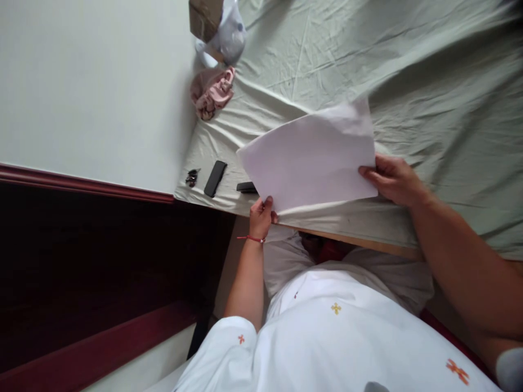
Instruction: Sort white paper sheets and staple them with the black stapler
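A large white sheet of paper [312, 155] hangs slightly curved over the near edge of a bed covered in a pale green sheet [429, 81]. My left hand [261, 215], with a red string bracelet at the wrist, pinches the paper's lower left corner. My right hand [392, 178] grips the paper's right edge, thumb on top. The paper hides part of a black object [246, 187] lying on the bed.
A black phone [215, 178] and a small bunch of keys [192, 177] lie near the bed's left corner. A pink crumpled cloth [212, 93], a white plastic bag [229, 35] and a cardboard box [204, 17] sit by the white wall [90, 87].
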`<move>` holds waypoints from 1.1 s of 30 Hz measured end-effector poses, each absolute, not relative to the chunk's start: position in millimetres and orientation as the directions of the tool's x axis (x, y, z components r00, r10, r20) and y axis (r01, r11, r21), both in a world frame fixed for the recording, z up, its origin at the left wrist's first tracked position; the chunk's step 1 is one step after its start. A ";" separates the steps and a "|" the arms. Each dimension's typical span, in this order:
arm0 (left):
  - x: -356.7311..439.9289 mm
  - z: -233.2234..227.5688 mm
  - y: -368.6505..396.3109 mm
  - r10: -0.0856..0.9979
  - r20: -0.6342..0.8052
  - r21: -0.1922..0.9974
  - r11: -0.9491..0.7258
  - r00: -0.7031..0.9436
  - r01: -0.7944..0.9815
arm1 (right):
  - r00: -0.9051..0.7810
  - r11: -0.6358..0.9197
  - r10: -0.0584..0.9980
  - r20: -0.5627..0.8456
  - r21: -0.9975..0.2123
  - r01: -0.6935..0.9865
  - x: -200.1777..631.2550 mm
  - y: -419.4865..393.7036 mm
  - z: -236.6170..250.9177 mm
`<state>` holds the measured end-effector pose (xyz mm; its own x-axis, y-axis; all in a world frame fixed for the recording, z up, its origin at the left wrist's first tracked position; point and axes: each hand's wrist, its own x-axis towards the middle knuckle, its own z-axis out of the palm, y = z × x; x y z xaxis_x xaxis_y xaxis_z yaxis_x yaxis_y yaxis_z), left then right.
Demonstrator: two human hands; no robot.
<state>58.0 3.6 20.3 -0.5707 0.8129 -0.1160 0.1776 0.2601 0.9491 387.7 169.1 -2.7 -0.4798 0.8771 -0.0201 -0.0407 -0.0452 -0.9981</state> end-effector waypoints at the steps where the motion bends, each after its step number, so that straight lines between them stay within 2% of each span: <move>1: 59.0 20.8 5.5 0.798 -0.152 0.953 0.274 -0.583 0.127 | -0.525 -0.110 0.849 -0.055 -0.991 -0.074 387.5 168.3 -0.9; 3: 59.5 22.0 9.3 0.772 -0.198 0.955 0.292 -0.603 0.060 | -0.595 -0.215 0.797 -0.104 -0.969 -0.119 387.5 167.1 1.4; 6: 55.8 24.3 14.1 0.732 -0.269 0.944 0.329 -0.626 -0.022 | -0.644 -0.294 0.755 -0.125 -0.942 -0.162 387.2 166.7 -0.9; 9: 48.7 24.2 15.6 0.680 -0.323 0.929 0.360 -0.659 -0.084 | -0.617 -0.297 0.780 -0.107 -0.930 -0.215 384.0 167.0 -6.8; 11: 42.9 22.5 14.3 0.650 -0.299 0.927 0.373 -0.698 -0.050 | -0.565 -0.290 0.816 -0.118 -0.930 -0.226 379.8 166.1 -9.4; 13: 35.9 21.0 11.6 0.615 -0.182 0.919 0.385 -0.767 0.090 | -0.508 -0.281 0.851 -0.133 -0.932 -0.228 374.8 164.0 -10.1; 15: 27.1 21.6 9.4 0.583 0.044 0.853 0.401 -0.811 0.335 | -0.455 -0.251 0.882 -0.121 -0.938 -0.237 369.8 161.1 -9.8; 16: 22.0 23.0 9.3 0.584 0.172 0.782 0.409 -0.794 0.470 | -0.437 -0.229 0.893 -0.105 -0.943 -0.240 367.5 159.6 -9.7; 18: 11.2 27.1 12.2 0.648 0.351 0.596 0.403 -0.676 0.695 | -0.423 -0.186 0.903 -0.068 -0.952 -0.244 363.5 156.9 -10.1; 19: 5.6 29.3 15.4 0.700 0.382 0.512 0.383 -0.603 0.769 | -0.423 -0.174 0.904 -0.055 -0.953 -0.247 361.9 155.8 -10.6; 21: -5.0 32.9 24.1 0.800 0.352 0.410 0.335 -0.486 0.848 | -0.426 -0.167 0.904 -0.043 -0.951 -0.259 359.4 154.2 -11.6; 23: -14.1 35.0 33.2 0.869 0.264 0.382 0.305 -0.419 0.872 | -0.423 -0.177 0.905 -0.045 -0.944 -0.279 357.8 153.2 -11.6; 26: -21.4 36.9 40.7 0.911 0.177 0.393 0.281 -0.373 0.875 | -0.423 -0.232 0.902 -0.083 -0.921 -0.314 357.0 151.9 -8.5; 30: -16.7 39.0 38.2 0.925 0.167 0.394 0.256 -0.342 0.883 | -0.395 -0.320 0.903 -0.171 -0.880 -0.351 357.5 151.4 -2.9; 33: -9.3 39.9 34.9 0.921 0.173 0.401 0.258 -0.349 0.879 | -0.373 -0.308 0.913 -0.166 -0.879 -0.364 359.1 153.7 -3.2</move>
<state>-9.3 34.9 39.9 -0.3490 0.9210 0.1731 0.8792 0.2579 0.4006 359.1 153.7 -3.2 -0.3725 0.9131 -0.1659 -0.3642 -0.3082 -0.8788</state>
